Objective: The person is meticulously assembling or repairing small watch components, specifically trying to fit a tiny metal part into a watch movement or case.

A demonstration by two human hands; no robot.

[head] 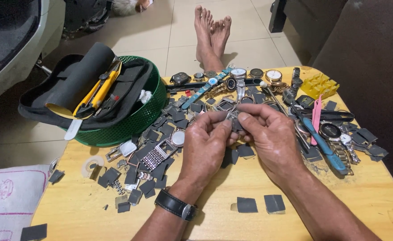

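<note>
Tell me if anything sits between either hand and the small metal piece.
Nothing visible does. The left hand and right hand both pinch the small metal piece directly at their fingertips, above the wooden table; dark squares lie below, out of the way.

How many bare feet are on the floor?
2: the left foot and right foot lie crossed on the tiled floor, just beyond the wooden table.

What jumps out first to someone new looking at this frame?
Both hands, left hand and right hand, meet mid-table, pinching a small metal watch part between the fingertips. Behind them, wristwatches and dark sandpaper squares litter the yellow wooden table. A green basket with tools sits at the far left.
</note>
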